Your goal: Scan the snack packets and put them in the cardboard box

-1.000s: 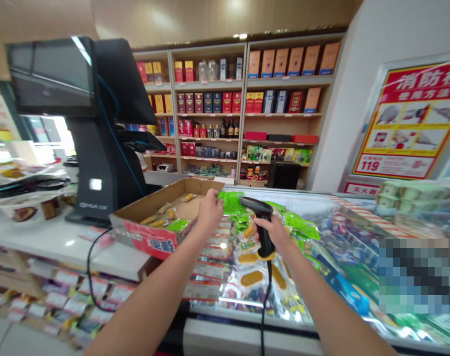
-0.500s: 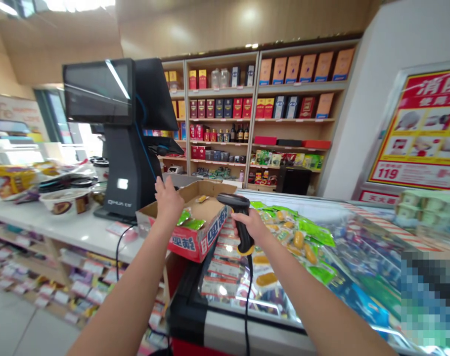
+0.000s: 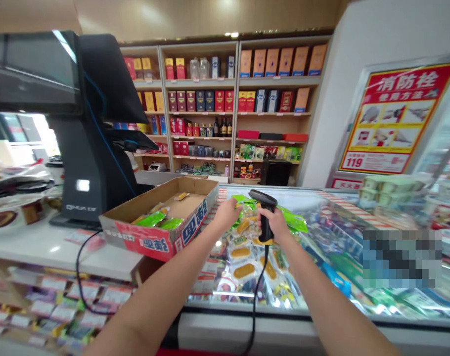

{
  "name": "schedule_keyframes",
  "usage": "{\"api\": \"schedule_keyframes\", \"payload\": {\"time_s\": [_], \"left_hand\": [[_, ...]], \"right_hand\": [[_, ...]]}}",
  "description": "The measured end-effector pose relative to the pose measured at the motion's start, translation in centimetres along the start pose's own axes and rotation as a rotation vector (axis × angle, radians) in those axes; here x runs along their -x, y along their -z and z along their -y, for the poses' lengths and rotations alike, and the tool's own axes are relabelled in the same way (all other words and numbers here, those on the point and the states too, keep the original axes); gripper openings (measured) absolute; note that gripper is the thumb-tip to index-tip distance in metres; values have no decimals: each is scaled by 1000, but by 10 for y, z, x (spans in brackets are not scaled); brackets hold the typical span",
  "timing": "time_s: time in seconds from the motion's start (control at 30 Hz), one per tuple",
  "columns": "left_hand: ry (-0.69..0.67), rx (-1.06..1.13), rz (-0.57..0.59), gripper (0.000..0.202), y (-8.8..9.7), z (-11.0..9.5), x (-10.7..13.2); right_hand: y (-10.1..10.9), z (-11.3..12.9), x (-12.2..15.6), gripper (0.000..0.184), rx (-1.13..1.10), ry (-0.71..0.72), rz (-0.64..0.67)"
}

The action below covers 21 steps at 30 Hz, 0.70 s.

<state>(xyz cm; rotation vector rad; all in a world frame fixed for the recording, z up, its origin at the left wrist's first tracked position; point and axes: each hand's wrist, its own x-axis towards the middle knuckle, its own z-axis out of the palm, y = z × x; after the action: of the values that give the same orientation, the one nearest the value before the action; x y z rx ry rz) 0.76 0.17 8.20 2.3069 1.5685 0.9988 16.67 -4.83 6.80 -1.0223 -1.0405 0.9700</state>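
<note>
Packets [image 3: 243,199] in green wrap lie on the glass-topped freezer [image 3: 210,329] just beyond the nearer left hand [image 3: 228,213], whose finger closure cannot be determined; the right hand [image 3: 275,223] is clamped around the barcode scanner [image 3: 266,203].

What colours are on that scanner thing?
The scanner is mostly black, with yellow at its bottom end; it shows best in the head view.

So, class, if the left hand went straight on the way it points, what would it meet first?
Most likely the green packets just beyond the left hand; depth is unclear, so it may already touch one.
</note>
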Motion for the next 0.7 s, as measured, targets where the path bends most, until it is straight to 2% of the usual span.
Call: {"api": "schedule_keyframes", "payload": {"time_s": [0.1, 0.17, 0.23, 0.33, 0.4, 0.53, 0.7], "left_hand": [[123, -79, 61, 41, -25, -7, -25], [207, -121, 69, 49, -37, -11, -40], [295, -150, 127, 53, -46, -14, -51], [339, -131, 196, 47, -59, -12, -59], [324, -57, 139, 38, -65, -9, -59], [273, 156, -91, 22, -59, 4, -53], [153, 493, -186, 23, -27, 26, -21]], "right_hand": [[16, -7, -2, 27, -5, -27, -92], [18, -9, -1, 27, -2, -45, -105], [17, -10, 0, 26, 4, -44, -90], [15, -10, 1, 25, 14, -25, -84], [14, -10, 1, 25, 22, -13, -94], [13, -8, 2, 23, -3, -1, -70], [11, 1, 12, 23, -137, -72, 170]]}}
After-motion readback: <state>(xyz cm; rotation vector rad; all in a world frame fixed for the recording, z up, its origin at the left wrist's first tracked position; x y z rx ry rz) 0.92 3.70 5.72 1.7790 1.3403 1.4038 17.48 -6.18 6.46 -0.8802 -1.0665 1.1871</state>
